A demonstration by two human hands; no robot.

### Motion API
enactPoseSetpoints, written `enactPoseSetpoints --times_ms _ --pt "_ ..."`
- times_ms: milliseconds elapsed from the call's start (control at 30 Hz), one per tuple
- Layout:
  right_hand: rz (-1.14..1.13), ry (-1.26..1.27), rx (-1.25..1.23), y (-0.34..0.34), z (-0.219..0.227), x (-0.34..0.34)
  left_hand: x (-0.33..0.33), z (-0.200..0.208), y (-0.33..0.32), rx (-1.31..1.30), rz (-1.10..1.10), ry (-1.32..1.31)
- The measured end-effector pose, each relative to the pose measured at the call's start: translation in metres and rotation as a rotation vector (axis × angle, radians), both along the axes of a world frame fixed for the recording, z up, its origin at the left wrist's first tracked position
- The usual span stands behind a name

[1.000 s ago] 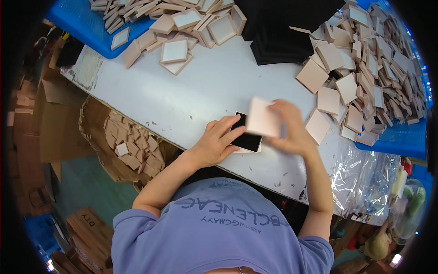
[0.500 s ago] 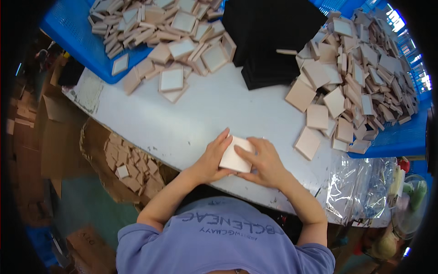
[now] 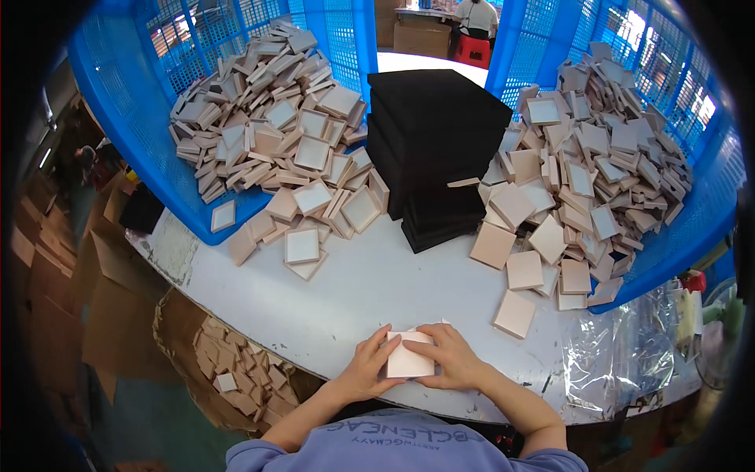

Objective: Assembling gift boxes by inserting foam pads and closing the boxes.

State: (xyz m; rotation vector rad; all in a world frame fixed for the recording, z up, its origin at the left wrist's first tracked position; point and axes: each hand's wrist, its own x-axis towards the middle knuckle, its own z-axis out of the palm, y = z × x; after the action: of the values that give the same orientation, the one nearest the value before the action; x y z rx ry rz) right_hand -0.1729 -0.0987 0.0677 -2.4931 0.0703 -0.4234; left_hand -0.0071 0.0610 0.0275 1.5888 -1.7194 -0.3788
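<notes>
A small square box (image 3: pixel 410 360), pale pink-beige, is held between my two hands close to the table's front edge. My left hand (image 3: pixel 368 366) grips its left side, fingers along the far corner and thumb at the near edge. On the opposite side, my right hand (image 3: pixel 451 356) is closed round it, with a finger lying across the top. The box's underside and contents are hidden. Loose box halves (image 3: pixel 515 314) of the same colour, some showing white insides, lie on the white table (image 3: pixel 354 287) to the right, and more box halves (image 3: pixel 302 246) lie to the left.
Blue plastic crates (image 3: pixel 224 234) lie tipped at both sides, spilling heaped box pieces. A stack of black foam blocks (image 3: pixel 436 110) stands between them. Clear plastic bags (image 3: pixel 602 370) lie at right. Below left, a carton (image 3: pixel 182 334) holds more pieces. Far behind, a person (image 3: pixel 476 14) sits on a red stool (image 3: pixel 473 52).
The view has tilted up, so the crates, foam stack and far background show more. Both hands still hold the box, with little change in grip.
</notes>
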Motion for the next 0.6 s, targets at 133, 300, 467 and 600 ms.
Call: enactPoseSetpoints --times_ms 133,300,467,600 --pt "0.011 -0.019 0.036 -0.005 -0.006 0.001 0.001 -0.002 -0.004 0.003 0.02 0.0" --pt "0.029 -0.006 -0.021 -0.005 -0.004 0.002 0.005 -0.003 -0.007 -0.111 0.015 -0.017" --pt "0.042 0.076 -0.142 0.0 0.006 0.003 0.007 -0.003 -0.003 -0.027 -0.091 -0.151" --pt "0.05 0.159 -0.175 0.003 0.006 0.005 -0.002 -0.006 0.0 -0.029 -0.023 -0.178"
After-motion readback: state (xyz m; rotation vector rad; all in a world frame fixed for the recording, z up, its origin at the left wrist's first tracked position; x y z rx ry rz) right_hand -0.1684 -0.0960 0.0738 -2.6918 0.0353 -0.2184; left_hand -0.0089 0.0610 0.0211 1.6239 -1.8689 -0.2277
